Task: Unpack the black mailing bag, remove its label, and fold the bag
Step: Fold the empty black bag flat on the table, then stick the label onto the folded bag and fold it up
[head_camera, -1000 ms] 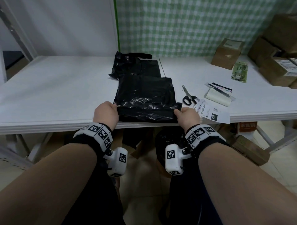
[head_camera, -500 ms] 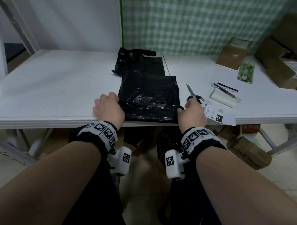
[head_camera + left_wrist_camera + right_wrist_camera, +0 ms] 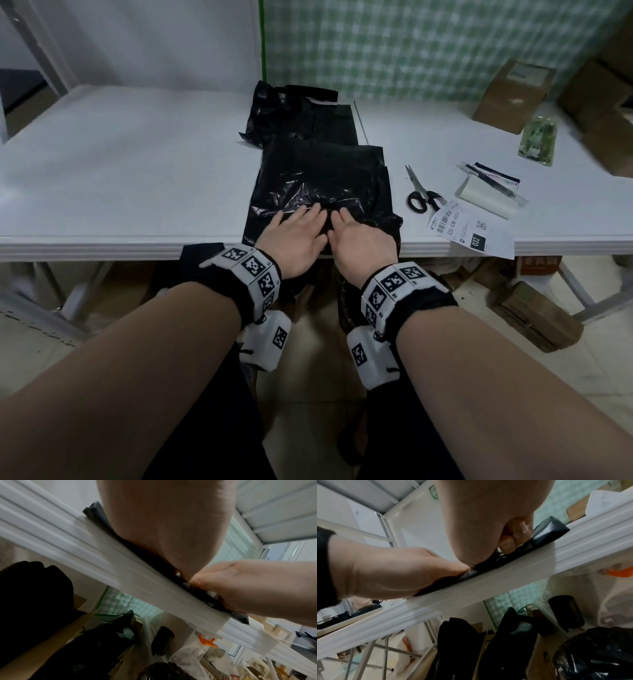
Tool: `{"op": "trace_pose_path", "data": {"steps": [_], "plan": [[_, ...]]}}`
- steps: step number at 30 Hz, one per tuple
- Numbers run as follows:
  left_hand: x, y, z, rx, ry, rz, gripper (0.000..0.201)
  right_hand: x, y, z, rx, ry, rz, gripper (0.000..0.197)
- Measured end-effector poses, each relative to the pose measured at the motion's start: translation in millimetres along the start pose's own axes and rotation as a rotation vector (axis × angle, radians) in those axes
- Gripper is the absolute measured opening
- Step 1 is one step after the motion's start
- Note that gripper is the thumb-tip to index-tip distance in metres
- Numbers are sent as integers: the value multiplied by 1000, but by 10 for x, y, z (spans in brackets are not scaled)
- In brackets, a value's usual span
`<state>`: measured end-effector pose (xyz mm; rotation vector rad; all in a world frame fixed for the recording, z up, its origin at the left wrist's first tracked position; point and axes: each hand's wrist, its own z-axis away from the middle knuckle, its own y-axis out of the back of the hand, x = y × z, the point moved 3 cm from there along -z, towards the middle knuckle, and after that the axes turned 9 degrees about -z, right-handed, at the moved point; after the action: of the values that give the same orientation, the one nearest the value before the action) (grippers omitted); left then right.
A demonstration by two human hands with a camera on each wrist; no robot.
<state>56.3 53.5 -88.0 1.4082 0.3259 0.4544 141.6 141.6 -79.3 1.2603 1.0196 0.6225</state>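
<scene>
The folded black mailing bag (image 3: 322, 181) lies on the white table (image 3: 130, 178), its near fold at the front edge. My left hand (image 3: 291, 236) and right hand (image 3: 359, 236) lie side by side, palms down with straight fingers, pressing that near fold flat. From below, the left wrist view shows my left palm (image 3: 163, 527) on the bag's edge (image 3: 197, 592) at the table lip. The right wrist view shows my right palm (image 3: 479, 520) on the bag (image 3: 547, 527). The peeled white shipping label (image 3: 469, 233) rests on the table to the right.
Another black bag (image 3: 301, 113) lies behind the folded one. Black scissors (image 3: 421, 192), a white packet (image 3: 489, 195) and a green pouch (image 3: 537, 140) sit to the right. Cardboard boxes (image 3: 513, 92) stand at the back right. More boxes and dark bags are under the table.
Both hands let go of the bag's outer near corners and moved inward. They now lie flat together on the middle of the near fold.
</scene>
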Motion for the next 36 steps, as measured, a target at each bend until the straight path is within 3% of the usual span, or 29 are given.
{"op": "trace_pose_path", "data": {"steps": [11, 26, 28, 32, 36], "plan": [[-278, 57, 12, -107, 151, 22, 66, 305, 74, 52, -56, -181, -58, 51], [-403, 81, 84, -126, 385, 39, 79, 500, 222, 124, 53, -244, -35, 38], [-407, 98, 73, -141, 410, 33, 80, 541, 326, 136, 96, -287, -150, 39], [-362, 296, -4, -125, 429, 130, 68, 838, 553, 133, 287, -511, -693, 48], [-330, 519, -71, 93, 475, 287, 42, 1090, 496, 262, 283, -768, -1098, 27]]}}
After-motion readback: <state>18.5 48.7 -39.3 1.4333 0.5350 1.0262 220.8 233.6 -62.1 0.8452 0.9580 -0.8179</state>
